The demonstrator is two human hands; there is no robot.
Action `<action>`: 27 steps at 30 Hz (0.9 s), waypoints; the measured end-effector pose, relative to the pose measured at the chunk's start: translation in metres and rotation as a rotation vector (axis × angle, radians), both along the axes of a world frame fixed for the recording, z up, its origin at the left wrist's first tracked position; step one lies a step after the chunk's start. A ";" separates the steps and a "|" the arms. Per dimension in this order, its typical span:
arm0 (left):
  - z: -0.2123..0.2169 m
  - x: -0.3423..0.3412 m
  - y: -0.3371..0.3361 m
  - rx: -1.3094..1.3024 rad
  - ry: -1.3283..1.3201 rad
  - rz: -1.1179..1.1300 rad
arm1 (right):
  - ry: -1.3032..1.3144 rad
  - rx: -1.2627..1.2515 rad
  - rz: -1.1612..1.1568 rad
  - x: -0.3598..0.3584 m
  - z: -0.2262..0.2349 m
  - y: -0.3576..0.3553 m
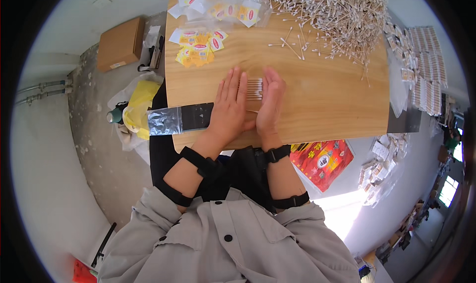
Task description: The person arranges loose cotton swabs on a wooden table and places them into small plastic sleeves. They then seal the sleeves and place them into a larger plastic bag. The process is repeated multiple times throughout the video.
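A row of cotton swabs (255,88) lies side by side on the wooden table (317,99), white tips toward the right. My left hand (228,103) rests flat over their left part, fingers stretched out and pointing away from me, hiding the rest of the sticks. On edge beside the tips stands my right hand (269,103), fingers straight and its palm facing the row. One more swab stick (252,111) shows between the two hands, near the left thumb. Neither hand visibly grasps anything.
A big heap of loose swabs (332,15) covers the far right. Yellow printed cards (198,49) and clear bags (238,7) lie far left. A dark strip (197,116) with a clear pouch (165,121) overhangs the left edge. Packed swab bundles (429,64) sit beyond the right edge.
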State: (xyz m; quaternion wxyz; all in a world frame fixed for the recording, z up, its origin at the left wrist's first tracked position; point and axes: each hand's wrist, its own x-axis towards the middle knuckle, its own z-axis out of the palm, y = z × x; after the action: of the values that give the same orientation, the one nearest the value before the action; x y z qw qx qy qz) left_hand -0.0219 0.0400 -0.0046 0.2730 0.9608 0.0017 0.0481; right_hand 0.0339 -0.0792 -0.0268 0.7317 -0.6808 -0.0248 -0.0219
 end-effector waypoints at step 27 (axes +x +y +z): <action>0.001 -0.033 -0.011 0.146 0.103 0.108 | 0.054 0.004 0.313 -0.002 0.005 0.009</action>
State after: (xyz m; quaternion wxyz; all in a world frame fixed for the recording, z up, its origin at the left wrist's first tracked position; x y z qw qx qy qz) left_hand -0.0547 0.0288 -0.0035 0.1986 0.9779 0.0639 0.0134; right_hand 0.0323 -0.0703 -0.0218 0.7281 -0.6674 -0.1109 0.1106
